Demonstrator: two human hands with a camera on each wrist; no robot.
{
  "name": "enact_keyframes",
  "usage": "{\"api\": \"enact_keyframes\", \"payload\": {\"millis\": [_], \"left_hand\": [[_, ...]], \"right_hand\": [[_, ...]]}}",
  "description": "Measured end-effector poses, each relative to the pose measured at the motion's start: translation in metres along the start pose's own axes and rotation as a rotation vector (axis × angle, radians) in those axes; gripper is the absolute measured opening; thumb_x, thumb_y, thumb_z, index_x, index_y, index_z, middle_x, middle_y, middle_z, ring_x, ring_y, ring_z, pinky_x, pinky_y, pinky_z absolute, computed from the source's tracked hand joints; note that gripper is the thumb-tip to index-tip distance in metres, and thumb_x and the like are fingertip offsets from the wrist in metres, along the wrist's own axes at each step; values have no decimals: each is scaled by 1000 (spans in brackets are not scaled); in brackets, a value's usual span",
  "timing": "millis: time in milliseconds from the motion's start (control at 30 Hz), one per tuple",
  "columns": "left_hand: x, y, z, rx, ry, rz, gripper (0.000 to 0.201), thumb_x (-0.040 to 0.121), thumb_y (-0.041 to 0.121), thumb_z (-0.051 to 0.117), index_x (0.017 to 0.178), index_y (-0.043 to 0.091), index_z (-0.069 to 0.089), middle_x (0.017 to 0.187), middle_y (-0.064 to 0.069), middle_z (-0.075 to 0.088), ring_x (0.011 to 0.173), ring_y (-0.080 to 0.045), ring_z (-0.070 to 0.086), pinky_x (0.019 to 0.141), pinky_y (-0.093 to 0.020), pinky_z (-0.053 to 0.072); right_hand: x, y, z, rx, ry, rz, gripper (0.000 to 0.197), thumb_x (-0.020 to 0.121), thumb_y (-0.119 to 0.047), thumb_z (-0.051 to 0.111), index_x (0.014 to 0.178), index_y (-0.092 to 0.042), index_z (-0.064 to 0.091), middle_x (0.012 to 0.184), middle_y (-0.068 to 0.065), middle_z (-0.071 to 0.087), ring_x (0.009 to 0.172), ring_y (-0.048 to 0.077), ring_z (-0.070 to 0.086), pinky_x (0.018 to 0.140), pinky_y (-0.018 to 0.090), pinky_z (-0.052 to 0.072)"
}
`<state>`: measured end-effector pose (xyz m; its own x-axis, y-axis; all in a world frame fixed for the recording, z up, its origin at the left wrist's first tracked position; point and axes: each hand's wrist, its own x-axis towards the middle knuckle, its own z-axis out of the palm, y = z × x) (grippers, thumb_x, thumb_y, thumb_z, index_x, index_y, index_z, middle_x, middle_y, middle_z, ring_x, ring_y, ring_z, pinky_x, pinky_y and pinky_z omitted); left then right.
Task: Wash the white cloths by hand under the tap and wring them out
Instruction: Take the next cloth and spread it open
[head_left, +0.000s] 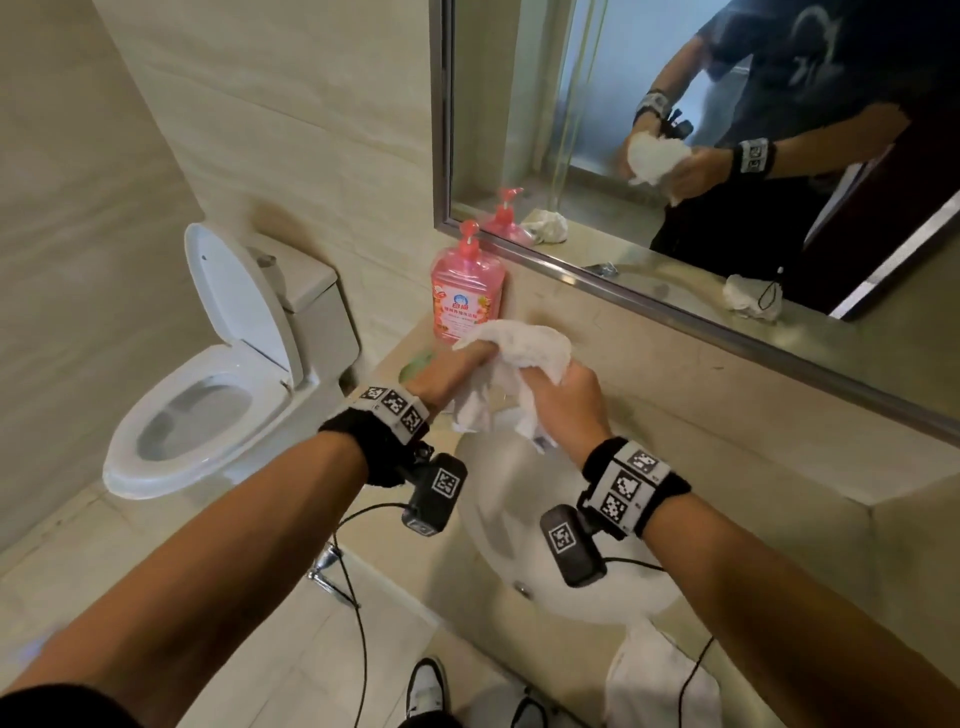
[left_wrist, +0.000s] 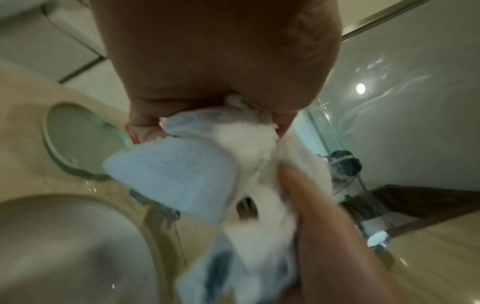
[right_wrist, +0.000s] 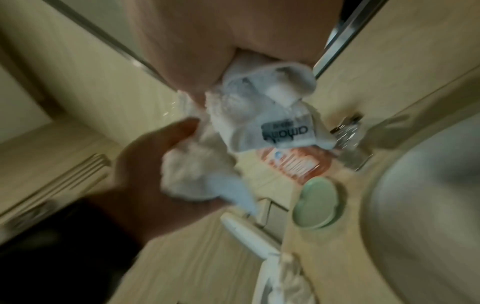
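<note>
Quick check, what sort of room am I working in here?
A bathroom, most likely a home or hotel one: a toilet with its lid up, a white sink set in a stone counter, and a wall mirror above it.

We cannot see the tap (head_left: 540, 441) properly behind the white cloth (head_left: 511, 358); both wrist views are motion-blurred, the sink (head_left: 498, 525) smeared

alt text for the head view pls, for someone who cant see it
Both hands, left and right, grip a bunched white cloth above a white sink. A pink soap bottle stands behind, a toilet is at left, and a mirror reflects the person.
</note>
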<state>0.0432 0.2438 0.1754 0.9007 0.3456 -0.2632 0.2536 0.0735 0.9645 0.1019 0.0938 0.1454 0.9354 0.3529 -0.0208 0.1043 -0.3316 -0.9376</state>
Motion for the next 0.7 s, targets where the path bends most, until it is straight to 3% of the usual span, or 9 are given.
{"api": "enact_keyframes", "payload": {"millis": [67, 133, 200, 300, 400, 500, 567, 633, 700], "left_hand": [[2, -2, 12, -66, 50, 13, 24, 100, 20, 48, 100, 1, 63, 87, -6, 73, 82, -16, 70, 69, -20, 56], [3, -3, 19, -35, -27, -8, 33, 103, 24, 41, 82, 7, 60, 66, -1, 69, 61, -10, 67, 56, -18, 53], [11, -7, 19, -20, -174, -27, 39, 104, 30, 35, 84, 8, 60, 75, -12, 66, 67, -22, 66, 70, -31, 57], [31, -19, 7, 49, -38, -50, 39, 104, 29, 35, 97, 4, 64, 96, -17, 67, 88, -26, 66, 88, -38, 51], [35, -42, 9, 85, -206, -148, 37, 102, 32, 40, 96, 7, 66, 90, -10, 72, 85, -23, 69, 86, -34, 53], [39, -62, 10, 602, -513, -195, 36, 105, 31, 38, 105, 9, 66, 96, -10, 71, 85, -19, 68, 77, -29, 52], [50, -79, 4, 981, -507, -155, 36, 100, 34, 52, 120, 6, 60, 114, -13, 66, 102, -27, 64, 84, -31, 50], [59, -98, -3, 1036, -422, -135, 53, 85, 43, 71, 124, 9, 58, 120, -9, 65, 107, -27, 61, 93, -35, 49], [67, -114, -5, 916, -400, -130, 69, 78, 55, 74, 129, 13, 56, 124, -5, 63, 110, -25, 60, 98, -37, 47]], "right_hand": [[2, -7, 22, 88, -34, -2, 12, 96, -33, 65, 84, -30, 66, 71, -17, 71, 62, -5, 66, 49, 14, 50], [16, -11, 29, 155, 1, 97, 18, 97, -36, 63, 83, -26, 66, 64, -17, 71, 56, -1, 66, 44, 16, 49], [29, -6, 31, 159, 45, 186, 25, 96, -40, 62, 86, -19, 68, 64, -8, 72, 53, 3, 67, 42, 16, 46], [32, 12, 45, 111, 22, 99, 22, 97, -39, 61, 82, -24, 68, 67, -13, 72, 60, 1, 68, 49, 17, 52], [31, 37, 40, -1, -27, 180, 26, 99, -39, 56, 88, -20, 69, 73, -7, 74, 72, 7, 71, 61, 20, 55], [32, 69, 12, -260, -253, 259, 35, 99, -41, 55, 89, -10, 70, 78, 8, 74, 75, 26, 71, 64, 37, 57], [30, 89, -7, -456, -486, 207, 34, 93, -48, 60, 80, -16, 65, 59, -4, 65, 54, 14, 64, 46, 29, 50], [30, 107, -25, -648, -641, 215, 39, 89, -65, 57, 78, -28, 56, 59, -11, 57, 53, 4, 55, 49, 24, 40], [39, 119, -41, -789, -680, 218, 46, 94, -70, 42, 78, -29, 55, 79, -5, 66, 72, 14, 60, 63, 30, 40]]}}
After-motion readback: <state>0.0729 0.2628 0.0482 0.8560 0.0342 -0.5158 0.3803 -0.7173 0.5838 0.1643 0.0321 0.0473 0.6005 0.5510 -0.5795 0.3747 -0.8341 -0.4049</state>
